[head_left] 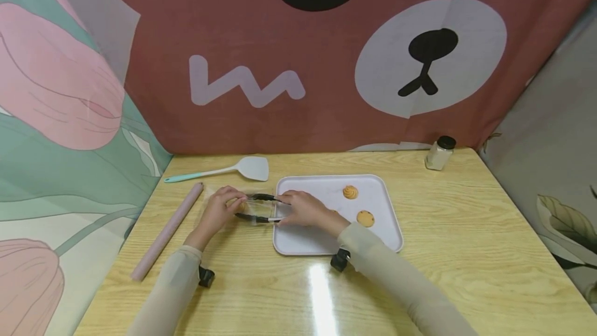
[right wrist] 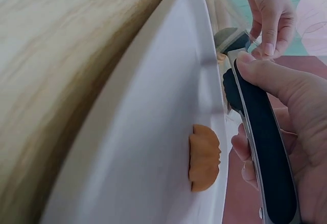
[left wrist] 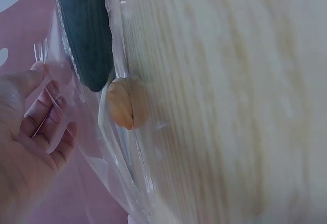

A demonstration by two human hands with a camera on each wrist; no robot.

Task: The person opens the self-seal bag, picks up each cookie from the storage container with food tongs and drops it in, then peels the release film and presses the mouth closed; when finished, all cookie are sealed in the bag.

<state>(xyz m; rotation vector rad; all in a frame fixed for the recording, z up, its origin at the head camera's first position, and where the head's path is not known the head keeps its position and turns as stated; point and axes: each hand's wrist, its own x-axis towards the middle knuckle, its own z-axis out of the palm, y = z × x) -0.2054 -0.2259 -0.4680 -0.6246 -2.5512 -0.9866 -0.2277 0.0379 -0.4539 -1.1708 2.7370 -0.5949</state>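
Operator: What does the head view show?

Observer: Your left hand (head_left: 220, 210) pinches the edge of a clear bag (head_left: 257, 210), and your right hand (head_left: 302, 210) grips a pair of tongs (head_left: 252, 218). The two arms of the tongs stand apart, and their dark ends reach into the bag, just left of the white tray (head_left: 300, 242).

Operator: And on the tray?

Observer: You have a swirled cookie (head_left: 350, 192) near the far edge and a round cookie (head_left: 366, 218) with dark bits nearer you. Another one is mostly hidden behind your right wrist. Around them on the counter (head_left: 466, 253) you have a spatula (head_left: 253, 168) behind the bag, a pinkish rod (head_left: 169, 231) to the left, and a jar (head_left: 439, 156) with a black lid at the far right.

Operator: Left wrist view next.

Observer: Your thumb and finger hold the film, with your other fingers loosely bent. A bagged cookie (left wrist: 121, 105) shows through the plastic, right by one dark end of the tongs; you cannot tell from here whether the two touch.

Operator: And the right wrist?

Observer: Your thumb lies along one dark-padded arm of the tongs, with your fingers around the other side. A brown cookie (right wrist: 204, 157) sits on the tray near them. Beyond the tongs, your left hand is at the bag.
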